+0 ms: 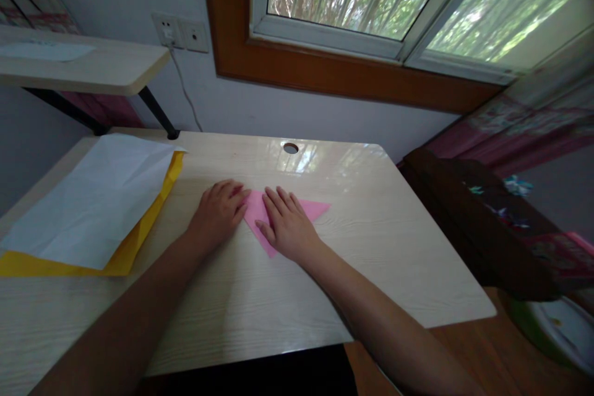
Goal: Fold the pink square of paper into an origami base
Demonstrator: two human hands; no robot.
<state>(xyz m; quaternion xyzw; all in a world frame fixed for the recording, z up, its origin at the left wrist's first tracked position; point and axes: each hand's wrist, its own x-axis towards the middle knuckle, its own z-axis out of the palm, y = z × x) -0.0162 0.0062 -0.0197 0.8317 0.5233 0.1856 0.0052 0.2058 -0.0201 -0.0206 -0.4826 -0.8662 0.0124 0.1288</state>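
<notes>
A pink sheet of paper (pixel 260 216), folded into a triangle, lies flat on the light wood-grain desk (pixel 394 247). One of its points faces me and another reaches out to the right. My right hand (pixel 290 226) rests palm down across the middle of the paper, fingers stretched out and thumb apart, covering part of it. At the paper's left corner is my left hand (pixel 221 210), its fingers slightly bent and their tips touching the edge. That corner is partly hidden beneath the fingers.
On the left of the desk lie a large white sheet (pixel 102 198) and a yellow sheet (pixel 134 244) under it. A raised shelf (pixel 116 68) stands at the back left. The desk has a round cable hole (pixel 291 148). Dark wooden furniture (pixel 477 229) is to the right.
</notes>
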